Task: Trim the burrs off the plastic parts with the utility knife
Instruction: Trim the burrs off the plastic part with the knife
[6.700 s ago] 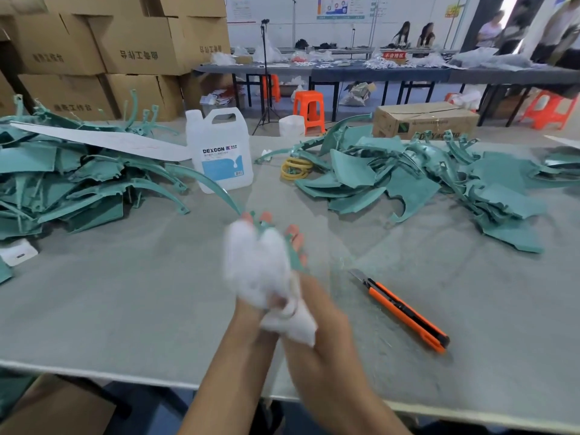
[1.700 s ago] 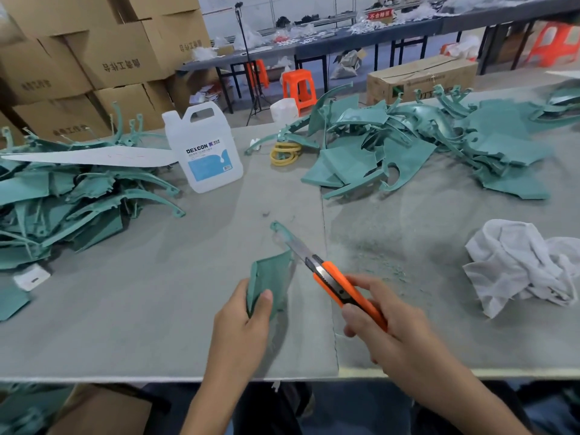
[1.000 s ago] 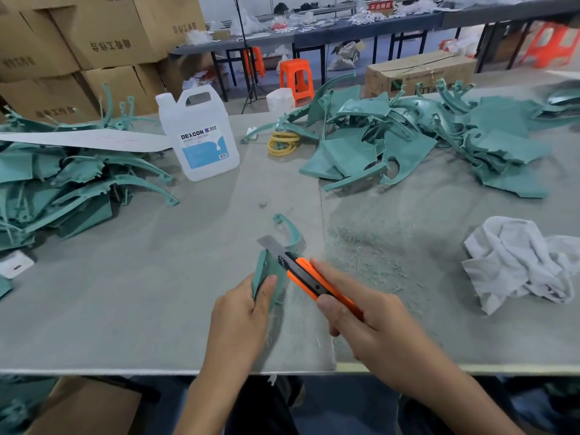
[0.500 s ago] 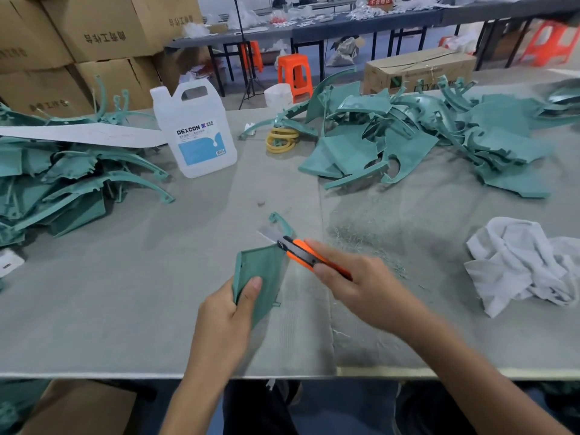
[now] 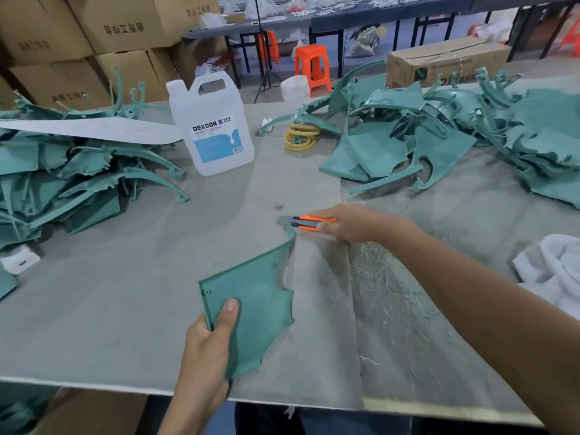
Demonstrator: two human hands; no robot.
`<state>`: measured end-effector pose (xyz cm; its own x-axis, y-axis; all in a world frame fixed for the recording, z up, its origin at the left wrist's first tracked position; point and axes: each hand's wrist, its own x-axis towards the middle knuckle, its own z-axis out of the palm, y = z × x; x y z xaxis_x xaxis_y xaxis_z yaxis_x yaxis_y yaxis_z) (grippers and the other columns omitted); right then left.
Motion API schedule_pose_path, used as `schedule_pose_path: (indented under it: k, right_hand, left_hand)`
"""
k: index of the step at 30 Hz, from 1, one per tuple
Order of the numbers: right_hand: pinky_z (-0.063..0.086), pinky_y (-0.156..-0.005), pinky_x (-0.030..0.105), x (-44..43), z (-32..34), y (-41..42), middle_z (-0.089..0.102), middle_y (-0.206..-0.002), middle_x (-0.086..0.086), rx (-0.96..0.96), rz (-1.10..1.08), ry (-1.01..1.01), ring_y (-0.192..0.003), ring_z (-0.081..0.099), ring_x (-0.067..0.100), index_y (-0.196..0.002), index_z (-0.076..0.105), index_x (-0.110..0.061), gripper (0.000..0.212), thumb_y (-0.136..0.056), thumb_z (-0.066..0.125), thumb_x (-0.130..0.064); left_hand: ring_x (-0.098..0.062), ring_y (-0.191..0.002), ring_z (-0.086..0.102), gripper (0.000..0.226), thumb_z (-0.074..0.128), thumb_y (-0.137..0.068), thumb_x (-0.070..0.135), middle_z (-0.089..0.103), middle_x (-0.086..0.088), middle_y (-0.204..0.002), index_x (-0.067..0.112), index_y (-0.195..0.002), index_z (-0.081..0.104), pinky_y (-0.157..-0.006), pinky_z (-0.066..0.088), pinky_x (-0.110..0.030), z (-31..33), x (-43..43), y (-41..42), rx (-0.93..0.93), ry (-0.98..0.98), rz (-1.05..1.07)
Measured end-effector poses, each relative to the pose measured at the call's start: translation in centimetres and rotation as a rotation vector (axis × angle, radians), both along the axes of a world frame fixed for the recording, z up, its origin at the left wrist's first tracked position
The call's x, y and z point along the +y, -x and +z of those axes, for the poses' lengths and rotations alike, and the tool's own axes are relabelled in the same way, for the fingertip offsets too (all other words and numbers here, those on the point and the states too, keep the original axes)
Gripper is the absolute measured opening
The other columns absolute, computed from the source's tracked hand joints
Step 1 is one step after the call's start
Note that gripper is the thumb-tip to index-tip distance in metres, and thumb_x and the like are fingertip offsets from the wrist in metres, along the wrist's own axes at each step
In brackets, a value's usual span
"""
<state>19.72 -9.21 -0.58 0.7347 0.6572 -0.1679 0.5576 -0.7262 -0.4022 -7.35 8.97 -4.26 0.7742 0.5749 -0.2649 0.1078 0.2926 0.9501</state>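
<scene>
Teal moulded plastic parts (image 5: 62, 183) lie heaped at the far left of your grey felt-covered table (image 5: 125, 287), with a white plastic jug (image 5: 213, 127) standing just beside them. Nearer you, your left hand (image 5: 207, 346) grips one flat teal plastic panel (image 5: 257, 296) by its near corner, thumb pressed on top, holding it over the near part of the table. At the panel's thin far tip, your right hand (image 5: 351, 224) is wrapped around the orange utility knife (image 5: 306, 222), blade extended. Whether steel touches plastic is hard to tell from this angle. You look to be mid-trim on this piece. Next, draw the blade along the notched right edge with light pressure, keeping it away from your left thumb. Pale shavings (image 5: 376, 277) scatter beneath your right forearm, a second heap of teal parts (image 5: 439, 130) sits beyond, and a crumpled white cloth (image 5: 552, 271) lies far right.
</scene>
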Motion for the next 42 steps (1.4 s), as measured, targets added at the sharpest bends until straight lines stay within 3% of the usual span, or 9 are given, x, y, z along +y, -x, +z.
schedule_pose_path:
  k: [3, 8, 11, 14, 20, 24, 27, 34, 42]
  right_hand:
    - [0.047, -0.097, 0.040, 1.4, 0.2, -1.3, 0.057, -0.146, 0.000, -0.121, 0.012, 0.074, -0.121, 0.059, 0.027, -0.153, 0.039, -0.042, 0.046, -0.107, 0.039, -0.045]
    - [0.048, -0.080, 0.039, 1.9, -1.2, -0.6, 0.067, -0.128, 0.005, -0.273, -0.051, 0.101, -0.106, 0.064, 0.032, -0.152, 0.037, -0.046, 0.044, -0.108, 0.035, -0.044]
    - [0.047, -0.079, 0.037, 0.8, -0.6, 0.4, 0.067, -0.128, 0.005, -0.143, -0.110, -0.067, -0.101, 0.062, 0.029, -0.154, 0.036, -0.041, 0.046, -0.108, 0.037, -0.041]
    - [0.054, -0.075, 0.039, -1.0, 0.2, 3.5, 0.069, -0.100, -0.003, -0.076, -0.172, -0.307, -0.083, 0.064, 0.020, -0.151, 0.037, -0.043, 0.044, -0.107, 0.037, -0.040]
    - [0.054, -0.064, 0.029, -3.5, 0.5, 13.6, 0.066, -0.075, -0.008, 0.011, -0.040, -0.475, -0.066, 0.063, 0.007, -0.125, 0.023, -0.086, 0.046, -0.103, 0.045, -0.052]
    - [0.054, -0.067, 0.033, -2.2, 0.6, 17.0, 0.066, -0.077, -0.008, 0.010, 0.029, -0.465, -0.066, 0.061, 0.007, -0.136, 0.023, -0.078, 0.047, -0.103, 0.043, -0.051]
    - [0.044, -0.059, 0.016, -0.5, 1.2, 18.0, 0.059, -0.074, -0.029, -0.029, 0.061, -0.478, -0.065, 0.056, -0.004, -0.142, 0.017, -0.070, 0.050, -0.104, 0.042, -0.050]
    - [0.039, -0.063, 0.036, 1.6, 1.7, 19.7, 0.055, -0.081, -0.011, -0.139, 0.123, -0.332, -0.070, 0.050, 0.015, -0.156, 0.020, -0.049, 0.052, -0.107, 0.037, -0.046]
    - [0.039, -0.066, 0.038, 1.4, 2.1, 15.9, 0.069, -0.097, 0.000, -0.226, -0.025, -0.257, -0.088, 0.062, 0.035, -0.151, 0.029, -0.056, 0.047, -0.106, 0.038, -0.045]
  left_hand:
    - [-0.033, -0.089, 0.075, 0.034, 0.065, -0.085, 0.034, 0.076, -0.016, -0.103, 0.009, -0.108, 0.072, -0.061, 0.061, -0.037, 0.0, -0.1, 0.0, -0.022, 0.028, 0.004]
    - [-0.031, -0.092, 0.075, 0.038, 0.063, -0.086, 0.034, 0.077, -0.013, -0.104, 0.008, -0.113, 0.070, -0.064, 0.061, -0.032, 0.1, -0.2, 0.1, -0.055, 0.032, 0.002]
    - [-0.031, -0.094, 0.075, 0.039, 0.064, -0.086, 0.037, 0.077, -0.012, -0.105, 0.010, -0.113, 0.070, -0.069, 0.062, -0.033, -0.2, -0.4, 0.2, -0.071, 0.014, 0.004]
    - [-0.027, -0.089, 0.076, 0.039, 0.065, -0.083, 0.039, 0.078, -0.011, -0.100, 0.011, -0.108, 0.072, -0.063, 0.060, -0.029, -0.2, -0.5, 0.0, -0.073, -0.005, 0.017]
    - [-0.027, -0.085, 0.076, 0.034, 0.066, -0.080, 0.044, 0.078, -0.010, -0.096, 0.016, -0.094, 0.077, -0.063, 0.059, -0.032, -0.4, -0.6, -0.2, -0.069, -0.047, 0.068]
    - [-0.026, -0.085, 0.076, 0.020, 0.062, -0.095, 0.034, 0.078, -0.010, -0.096, 0.022, -0.094, 0.079, -0.060, 0.058, -0.028, -0.4, -0.8, -0.2, -0.080, -0.061, 0.066]
    - [-0.027, -0.085, 0.076, 0.021, 0.059, -0.100, 0.027, 0.078, -0.012, -0.097, 0.018, -0.095, 0.078, -0.060, 0.058, -0.028, -0.3, -0.8, -0.2, -0.079, -0.050, 0.062]
    - [-0.028, -0.084, 0.075, 0.025, 0.062, -0.088, 0.043, 0.077, -0.013, -0.097, 0.024, -0.096, 0.077, -0.062, 0.059, -0.034, 0.0, -0.6, 0.2, -0.112, -0.047, 0.005]
    - [-0.038, -0.089, 0.074, 0.024, 0.060, -0.100, 0.032, 0.076, -0.016, -0.099, 0.012, -0.107, 0.071, -0.075, 0.060, -0.058, -1.0, -0.2, -0.3, -0.067, 0.016, 0.126]
